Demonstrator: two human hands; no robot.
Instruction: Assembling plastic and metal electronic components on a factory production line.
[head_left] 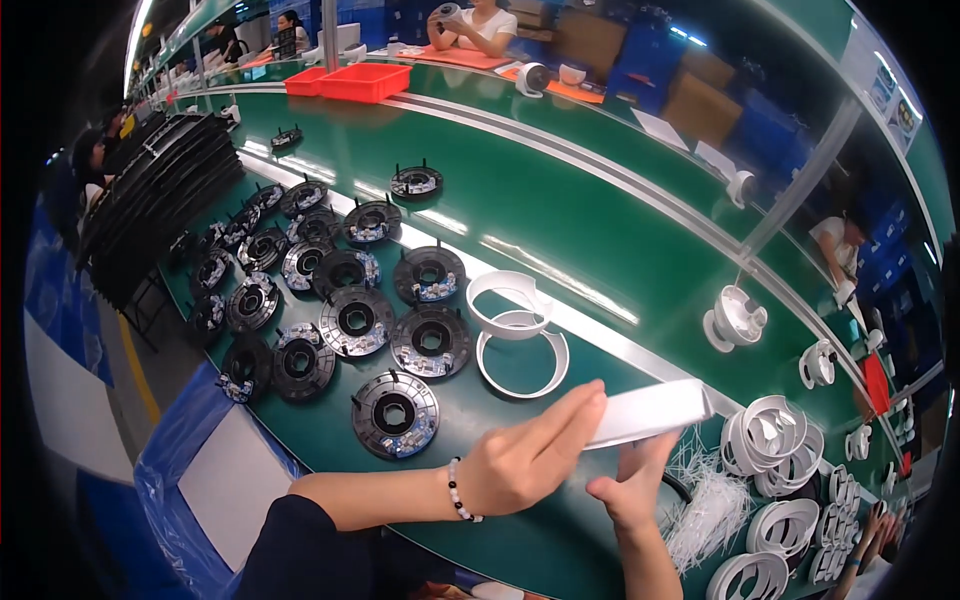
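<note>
My left hand point(525, 460), with a beaded bracelet at its wrist, grips a white plastic part point(650, 411) by its left end. The part is tilted and seen nearly edge-on, so its full shape is hidden. Below it, my right hand point(637, 482) has its fingers against the underside, the thumb held apart. Beyond my left hand, one white plastic ring point(522, 366) lies on the green table, with a second white ring point(508, 303) leaning over its far edge. The closest round black base with a circuit board point(395, 414) lies left of the rings.
Several more black bases point(357, 321) spread across the left, near stacked black trays point(165, 195). Thin white strips point(708, 520) lie heaped by my right hand, beside piled white rings point(772, 436). A metal rail point(640, 350) crosses the table. Red bins point(365, 82) and co-workers are farther off.
</note>
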